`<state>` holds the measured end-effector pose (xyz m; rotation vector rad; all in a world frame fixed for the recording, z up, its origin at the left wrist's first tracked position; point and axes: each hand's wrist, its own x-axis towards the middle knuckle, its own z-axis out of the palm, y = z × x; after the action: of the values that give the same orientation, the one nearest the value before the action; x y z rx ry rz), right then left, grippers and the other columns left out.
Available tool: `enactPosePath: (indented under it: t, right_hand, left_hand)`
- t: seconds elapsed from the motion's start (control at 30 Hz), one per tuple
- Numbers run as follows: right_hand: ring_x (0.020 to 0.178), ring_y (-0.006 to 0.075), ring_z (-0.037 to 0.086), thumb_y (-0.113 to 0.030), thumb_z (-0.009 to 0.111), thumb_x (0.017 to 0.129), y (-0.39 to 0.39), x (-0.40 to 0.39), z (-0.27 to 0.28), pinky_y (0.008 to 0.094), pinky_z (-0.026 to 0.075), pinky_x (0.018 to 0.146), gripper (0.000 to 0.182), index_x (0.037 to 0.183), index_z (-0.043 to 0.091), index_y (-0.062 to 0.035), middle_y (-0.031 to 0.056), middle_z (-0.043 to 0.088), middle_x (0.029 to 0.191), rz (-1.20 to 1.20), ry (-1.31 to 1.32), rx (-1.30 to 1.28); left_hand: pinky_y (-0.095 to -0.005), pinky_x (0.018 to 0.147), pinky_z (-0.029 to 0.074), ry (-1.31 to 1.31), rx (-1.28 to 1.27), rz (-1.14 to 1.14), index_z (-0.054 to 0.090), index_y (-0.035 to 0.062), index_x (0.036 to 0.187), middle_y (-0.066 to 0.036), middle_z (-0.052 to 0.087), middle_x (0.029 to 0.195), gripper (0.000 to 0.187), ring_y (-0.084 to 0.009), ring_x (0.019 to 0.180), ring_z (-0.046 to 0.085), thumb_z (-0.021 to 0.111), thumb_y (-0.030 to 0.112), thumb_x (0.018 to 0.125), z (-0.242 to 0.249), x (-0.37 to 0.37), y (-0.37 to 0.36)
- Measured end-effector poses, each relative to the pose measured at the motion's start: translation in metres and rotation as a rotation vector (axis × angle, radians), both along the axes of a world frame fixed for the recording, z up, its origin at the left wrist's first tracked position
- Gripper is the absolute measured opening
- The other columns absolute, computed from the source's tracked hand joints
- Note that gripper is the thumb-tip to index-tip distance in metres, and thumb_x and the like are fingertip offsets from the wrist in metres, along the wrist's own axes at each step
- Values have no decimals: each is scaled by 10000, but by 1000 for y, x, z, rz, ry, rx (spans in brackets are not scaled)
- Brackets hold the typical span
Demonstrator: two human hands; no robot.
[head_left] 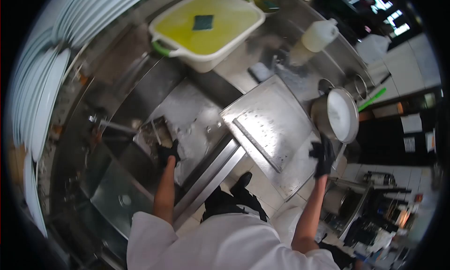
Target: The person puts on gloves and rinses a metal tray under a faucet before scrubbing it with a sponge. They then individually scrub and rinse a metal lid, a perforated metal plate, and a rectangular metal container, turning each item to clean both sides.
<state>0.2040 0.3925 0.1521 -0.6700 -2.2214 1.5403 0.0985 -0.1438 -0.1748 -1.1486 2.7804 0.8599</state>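
My left hand (pixel 168 153), in a black glove, is down in the sink basin with its fingers closed on the near end of a small rectangular metal pan (pixel 161 131). The pan lies under the end of the faucet spout (pixel 119 127). Out to the right, my right hand (pixel 322 156), also gloved in black, has its fingers spread at the right corner of a large wet metal sheet (pixel 276 124). That sheet, with a raised bar across it, overhangs the counter's front edge. Just beyond my right hand stands a metal pot (pixel 321 111) with a whitish round top.
A white tub (pixel 213 59) of yellow-green liquid with a dark green pad (pixel 203 22) floating in it stands behind the sink. A plastic jug (pixel 320 35) is at the back right. Stacked white plates (pixel 47 96) line the left side. A green handle (pixel 372 99) sticks out beside the pot.
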Motion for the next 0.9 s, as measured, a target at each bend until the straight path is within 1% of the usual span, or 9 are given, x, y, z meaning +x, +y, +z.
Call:
enactPosePath:
  t: [0.03, 0.1, 0.23, 0.43, 0.6, 0.7, 0.77, 0.83, 0.9]
  right_hand:
    - [745, 134, 640, -288, 505, 984, -5, -43, -11, 270, 510, 638, 410, 1324, 528, -61, 110, 678, 996, 54, -15, -97]
    - [963, 193, 643, -332, 539, 962, -13, -129, -42, 327, 517, 787, 484, 1352, 499, -49, 123, 627, 1211, 241, -87, 102]
    - [1161, 331, 551, -427, 571, 907, -52, -273, -94, 426, 435, 955, 574, 1336, 492, -54, 181, 575, 1271, 377, -2, 823]
    - [1096, 393, 596, -615, 496, 870, -90, -367, -108, 501, 466, 911, 620, 1245, 516, -121, 217, 599, 1219, 441, -628, 1169]
    - [1148, 359, 585, -591, 587, 810, -62, -393, -140, 479, 449, 941, 740, 1364, 424, -129, 197, 606, 1233, 168, -574, 1116]
    - [1128, 354, 593, -477, 637, 803, -36, -406, -156, 448, 455, 923, 682, 1348, 449, -112, 187, 614, 1221, -24, -365, 843]
    - [1080, 367, 607, -383, 648, 811, -25, -399, -145, 433, 459, 904, 560, 1276, 522, -98, 189, 625, 1191, -15, 12, 540]
    - [1013, 328, 634, -315, 647, 841, -10, -400, -144, 404, 476, 876, 468, 1223, 567, -57, 179, 635, 1170, -79, 165, 415]
    - [863, 141, 618, -151, 642, 862, -20, -360, -96, 297, 498, 756, 379, 1214, 583, -25, 61, 663, 1044, -62, 365, 347]
  left_hand:
    - [-461, 934, 452, 70, -179, 39, 498, -10, 1291, -234, 580, 1238, 1048, -383, 1143, 560, 729, 718, 573, -2, 8, 7]
    - [-483, 917, 455, -74, -113, 21, 506, 14, 1291, -244, 595, 1202, 996, -387, 1110, 578, 709, 709, 607, 41, 23, 19]
    - [-471, 882, 477, -61, -56, -129, 396, 10, 1391, -264, 596, 1184, 983, -409, 1077, 590, 678, 641, 693, 63, 43, 11]
    - [-497, 728, 506, -191, -272, -163, 386, 99, 1408, -209, 674, 927, 678, -381, 777, 662, 555, 467, 863, 37, 48, 0]
    - [-520, 686, 489, -138, -263, -106, 528, 147, 1237, -177, 679, 825, 392, -400, 741, 655, 491, 367, 915, 25, 47, -2]
    - [-522, 685, 488, -196, -210, -105, 560, 137, 1141, -176, 677, 811, 346, -404, 743, 653, 474, 388, 918, 33, 45, -5]
    - [-521, 686, 489, -161, -218, -89, 578, 133, 1088, -180, 676, 808, 338, -407, 745, 652, 474, 405, 917, 33, 48, -5]
    - [-521, 686, 489, -122, -224, -80, 597, 130, 1034, -184, 675, 805, 339, -410, 746, 651, 474, 423, 916, 29, 47, -2]
    - [-514, 691, 492, -179, -192, -18, 633, 144, 988, -186, 678, 838, 368, -399, 763, 656, 476, 468, 908, 23, 43, 1]
